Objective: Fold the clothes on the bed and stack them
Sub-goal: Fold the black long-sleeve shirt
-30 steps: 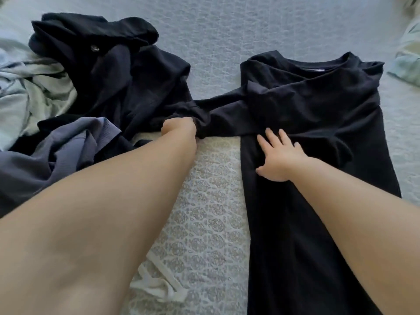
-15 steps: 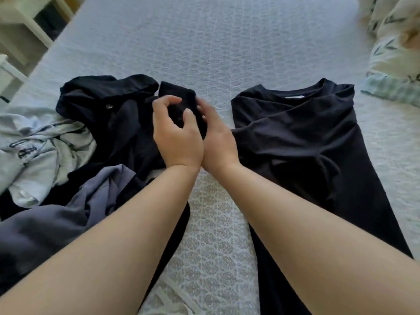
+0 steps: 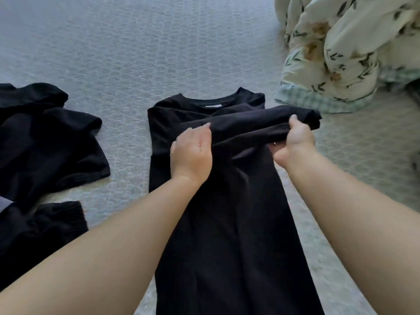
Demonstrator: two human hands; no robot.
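A long black top (image 3: 227, 223) lies flat down the middle of the bed, its round collar at the far end. Its long sleeve (image 3: 254, 123) is stretched across the chest toward the right. My left hand (image 3: 192, 153) holds the sleeve near its middle, fingers tucked under the cloth. The cuff end is gripped by my right hand (image 3: 295, 142), just past the top's right edge. A heap of other black clothes (image 3: 45, 144) lies at the left.
The pale quilted bed cover (image 3: 159, 53) stretches far ahead. A bunched floral duvet (image 3: 345, 48) with a checked edge fills the far right corner. A black ribbed cuff (image 3: 61, 214) from the heap lies near my left forearm.
Both hands have carried the sleeve from the left side across the top to its right. The view has swung right, and the duvet now shows more.
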